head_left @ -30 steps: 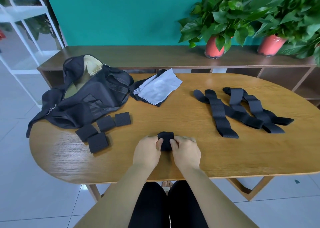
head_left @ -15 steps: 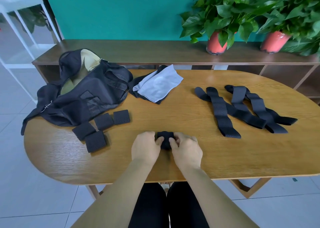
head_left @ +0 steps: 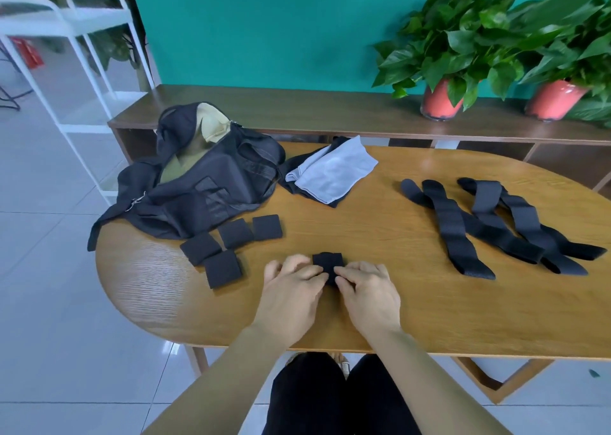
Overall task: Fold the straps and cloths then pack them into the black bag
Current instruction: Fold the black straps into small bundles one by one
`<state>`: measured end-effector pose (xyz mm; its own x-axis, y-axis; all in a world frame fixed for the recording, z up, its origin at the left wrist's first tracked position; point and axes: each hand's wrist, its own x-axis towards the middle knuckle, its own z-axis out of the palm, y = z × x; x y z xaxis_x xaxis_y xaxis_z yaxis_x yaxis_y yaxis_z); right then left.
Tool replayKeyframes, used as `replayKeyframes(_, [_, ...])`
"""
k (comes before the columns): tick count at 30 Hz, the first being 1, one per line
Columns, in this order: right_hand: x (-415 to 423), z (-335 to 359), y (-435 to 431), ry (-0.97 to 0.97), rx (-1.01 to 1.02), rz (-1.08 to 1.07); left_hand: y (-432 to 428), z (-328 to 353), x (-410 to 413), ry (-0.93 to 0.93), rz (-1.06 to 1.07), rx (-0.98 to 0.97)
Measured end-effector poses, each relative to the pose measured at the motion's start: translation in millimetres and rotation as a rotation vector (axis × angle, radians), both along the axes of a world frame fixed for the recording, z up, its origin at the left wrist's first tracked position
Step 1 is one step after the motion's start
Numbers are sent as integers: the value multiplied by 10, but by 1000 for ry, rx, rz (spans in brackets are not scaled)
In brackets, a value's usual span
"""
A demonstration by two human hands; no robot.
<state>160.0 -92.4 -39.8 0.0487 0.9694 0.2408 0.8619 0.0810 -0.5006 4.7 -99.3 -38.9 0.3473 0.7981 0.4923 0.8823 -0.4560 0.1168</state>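
While our left hand [head_left: 291, 289] and right hand [head_left: 370, 292] pinch the folded strap [head_left: 327, 261] between them, four folded pieces [head_left: 222, 268] lie left of our left hand, the black bag [head_left: 205, 196] beyond them, loose straps [head_left: 453, 229] to the right of our right hand.

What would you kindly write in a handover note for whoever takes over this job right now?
Hands: left hand and right hand both pinch a half-folded strap on the table, near side.
Done: four folded straps lie beside the open black bag.
Left: finish this strap, fold the long straps at right and the cloths behind, then pack everything.
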Motion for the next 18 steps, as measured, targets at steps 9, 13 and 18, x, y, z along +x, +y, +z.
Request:
replayKeyframes(9, [-808, 96, 159, -56, -82, 157, -54, -28, -801, 187, 149, -7])
replayKeyframes(13, [-1088, 106, 215, -51, -87, 205, -89, -72, -1039, 175, 200, -48])
replayKeyframes(18, [-1263, 93, 250, -28, -85, 209, -89, -53, -1191, 202, 225, -106])
